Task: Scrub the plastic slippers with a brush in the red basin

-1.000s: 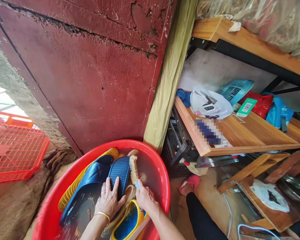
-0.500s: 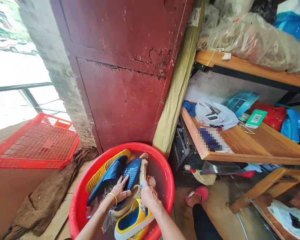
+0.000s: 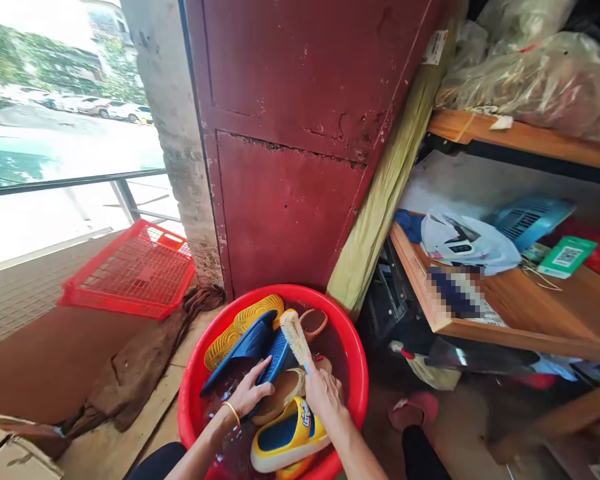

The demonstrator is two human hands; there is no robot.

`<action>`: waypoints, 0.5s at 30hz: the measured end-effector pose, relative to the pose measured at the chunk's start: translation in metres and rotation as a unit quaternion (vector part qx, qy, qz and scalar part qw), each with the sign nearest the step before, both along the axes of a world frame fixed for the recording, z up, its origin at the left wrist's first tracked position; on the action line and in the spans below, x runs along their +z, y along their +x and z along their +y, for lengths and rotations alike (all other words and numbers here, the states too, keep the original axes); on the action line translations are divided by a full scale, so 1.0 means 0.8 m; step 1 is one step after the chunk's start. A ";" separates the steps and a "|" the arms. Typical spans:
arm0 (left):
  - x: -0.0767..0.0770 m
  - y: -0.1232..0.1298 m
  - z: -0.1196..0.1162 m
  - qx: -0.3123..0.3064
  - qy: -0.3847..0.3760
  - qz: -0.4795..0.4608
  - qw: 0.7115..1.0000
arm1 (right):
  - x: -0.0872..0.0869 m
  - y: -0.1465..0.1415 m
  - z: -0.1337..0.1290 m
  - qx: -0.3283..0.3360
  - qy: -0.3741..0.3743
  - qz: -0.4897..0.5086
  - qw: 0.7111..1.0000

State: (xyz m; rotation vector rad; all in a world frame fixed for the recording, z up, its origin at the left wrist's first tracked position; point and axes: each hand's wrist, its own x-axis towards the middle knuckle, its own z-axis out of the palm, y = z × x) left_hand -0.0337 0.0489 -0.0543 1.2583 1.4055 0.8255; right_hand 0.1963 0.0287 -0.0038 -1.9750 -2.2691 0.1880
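A red tub (image 3: 363, 373) holds dark water and several pieces of footwear. My left hand (image 3: 250, 393) lies on the heel end of a blue slipper (image 3: 279, 353), its thumb and index finger stretched apart. My right hand (image 3: 325, 395) is closed round the handle of a scrubbing brush (image 3: 295, 335), whose pale bristle head is over the slipper's far end. Below my hands sits a yellow clog (image 3: 290, 433) with a blue inside. A brown shoe (image 3: 283, 398) is partly covered between the clog and slipper. Yellow ridged soles (image 3: 257, 313) show at the tub's far left.
A maroon door (image 3: 290, 213) rises behind the tub. To the left, a red plastic crate (image 3: 145, 273) leans over brown cloth (image 3: 145, 373). A wooden shelf (image 3: 525, 340) with bags stands at right, above a foot in a pink shoe (image 3: 414, 410).
The brush has swung from nearly upright to leaning left, with its head over the blue slipper. My left hand stays on the slipper. The view has turned left.
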 end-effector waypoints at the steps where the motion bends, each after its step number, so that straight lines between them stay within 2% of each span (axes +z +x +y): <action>1: 0.001 -0.001 0.001 0.002 -0.018 -0.019 1.000 | 0.006 -0.005 0.013 -0.008 -0.020 0.016 1.000; 4: 0.008 -0.003 0.009 0.016 -0.073 -0.083 0.994 | 0.021 -0.015 0.038 -0.017 -0.035 0.034 0.999; 7: 0.015 -0.007 0.017 0.036 -0.109 -0.170 0.979 | 0.030 -0.016 0.031 -0.003 -0.040 0.041 0.998; 11: 0.023 -0.011 0.018 0.116 -0.170 -0.230 0.951 | 0.028 -0.008 -0.029 0.063 -0.062 0.025 0.996; 13: 0.034 -0.010 0.014 0.147 -0.200 -0.251 0.936 | 0.019 -0.001 -0.069 0.103 -0.082 0.023 0.991; 15: 0.049 -0.009 0.009 0.157 -0.209 -0.280 0.924 | 0.009 0.007 -0.104 0.105 -0.104 0.048 0.988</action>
